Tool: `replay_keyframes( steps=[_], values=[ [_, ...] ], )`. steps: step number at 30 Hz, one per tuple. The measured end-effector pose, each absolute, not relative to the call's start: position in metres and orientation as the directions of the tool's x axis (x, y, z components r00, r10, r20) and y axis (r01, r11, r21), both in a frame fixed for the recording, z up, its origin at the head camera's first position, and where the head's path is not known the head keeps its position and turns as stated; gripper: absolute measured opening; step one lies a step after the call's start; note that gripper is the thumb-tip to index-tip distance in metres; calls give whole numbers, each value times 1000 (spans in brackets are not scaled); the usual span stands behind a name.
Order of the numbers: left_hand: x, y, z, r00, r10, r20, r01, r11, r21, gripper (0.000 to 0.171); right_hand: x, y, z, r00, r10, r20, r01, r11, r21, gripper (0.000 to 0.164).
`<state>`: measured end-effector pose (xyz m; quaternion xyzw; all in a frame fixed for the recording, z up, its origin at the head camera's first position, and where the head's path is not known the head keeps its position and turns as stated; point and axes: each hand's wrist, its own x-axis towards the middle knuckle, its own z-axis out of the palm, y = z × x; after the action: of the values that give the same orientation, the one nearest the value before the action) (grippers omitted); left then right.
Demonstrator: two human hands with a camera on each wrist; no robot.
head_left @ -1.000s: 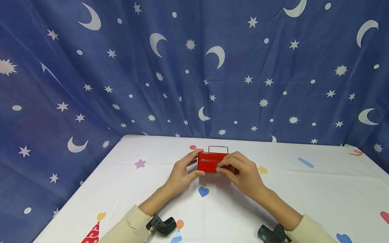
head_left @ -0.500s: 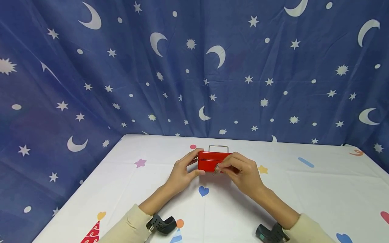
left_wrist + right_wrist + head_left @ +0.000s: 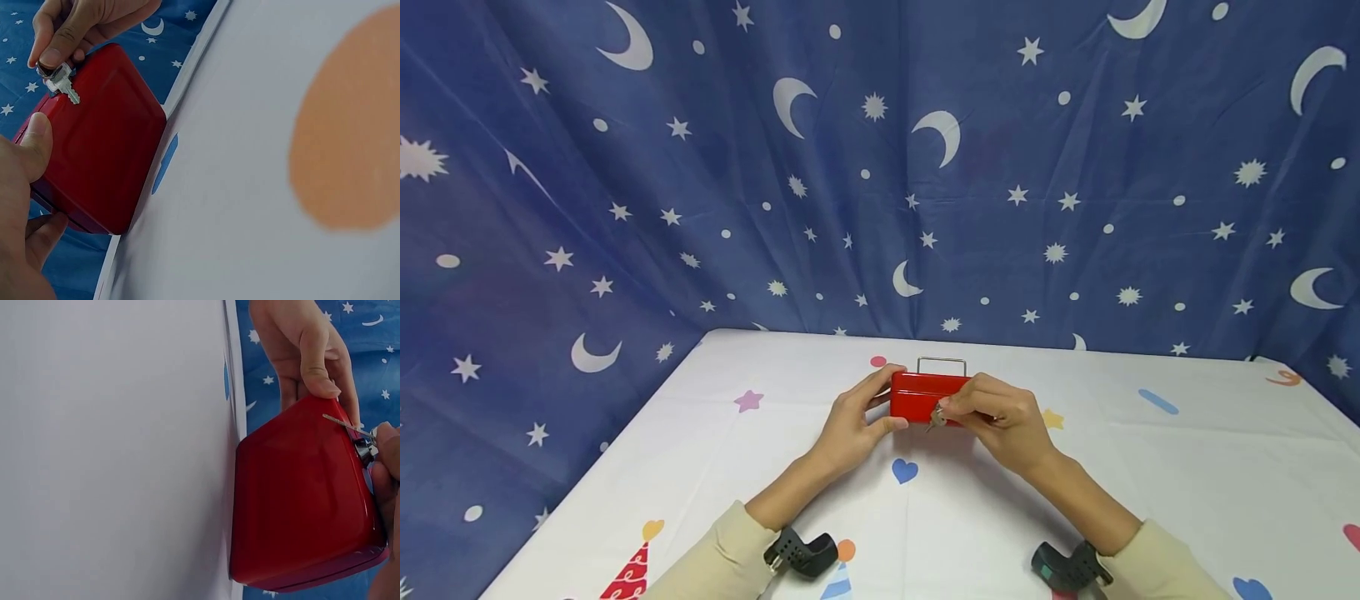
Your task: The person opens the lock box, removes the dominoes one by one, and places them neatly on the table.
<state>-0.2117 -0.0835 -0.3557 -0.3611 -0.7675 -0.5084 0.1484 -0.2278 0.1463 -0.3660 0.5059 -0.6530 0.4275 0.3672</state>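
A small red cash box with a wire handle on its lid stands on the white table. My left hand grips its left end, thumb on the front face and fingers around the back. At the front lock, my right hand pinches a key between thumb and forefinger; its head is mostly hidden by the fingertips. A second silver key dangles from the same ring, over the box's front. The lid is down.
The white tablecloth carries printed hearts, stars and party hats. Behind the table hangs a blue curtain with moons and stars. Both wrists wear black camera mounts.
My right hand has turned slightly at the lock, and the dangling key shows more plainly below the fingertips. The left hand and the cash box stay in place.
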Motion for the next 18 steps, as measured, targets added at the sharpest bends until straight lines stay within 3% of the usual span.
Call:
replay_keyframes(
  steps=[6,13,18],
  values=[
    [-209,-83,-354,-703,397,590,699,231,677,61,-222,144,-365,-249,-346,905,-967,136,-214,30],
    [-209,-83,-353,-689,392,610,716,236,657,60,-218,140,-364,-250,-341,906,-958,225,-180,17],
    [-209,-83,-354,-688,391,612,717,234,657,61,-215,138,-364,-249,-331,910,-949,269,-162,17]
  ],
)
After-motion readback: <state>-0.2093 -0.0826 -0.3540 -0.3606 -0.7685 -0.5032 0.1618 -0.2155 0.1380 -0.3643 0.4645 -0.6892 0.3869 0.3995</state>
